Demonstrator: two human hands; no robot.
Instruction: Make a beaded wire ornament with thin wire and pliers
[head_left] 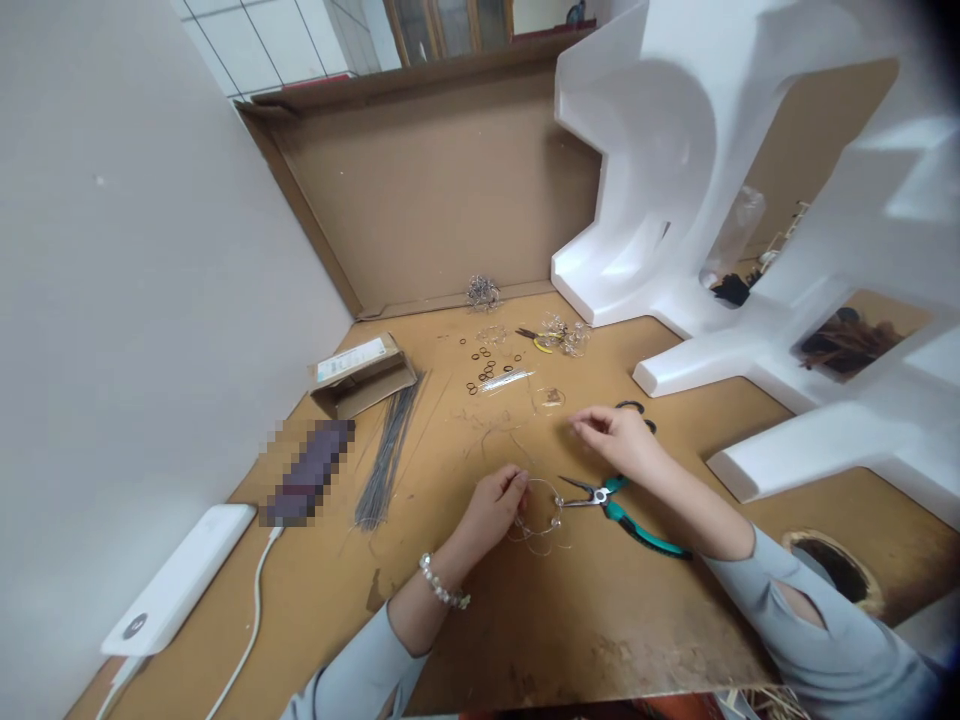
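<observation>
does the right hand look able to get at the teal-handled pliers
Likely yes: the right hand is near the pliers, whose lower handle lies uncovered; whether that hand holds anything is unclear.

Wire ring (545,482) looked shiny metal, its beads (556,521) glassy; pliers (601,496) had metal nose (581,500), plastic-looking grips (637,532); wire bundle (390,455) was dull metal; carton (364,382) matt cardboard; moulded foam (652,200) looked smooth; power bank (184,575) was smooth plastic; sleeves (360,660) were matt cloth; tabletop (570,620) looked faintly glossy

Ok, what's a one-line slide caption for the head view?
Left hand pinching a thin wire ring, right hand near teal-handled pliers, grey wires bundled on the table.
</observation>
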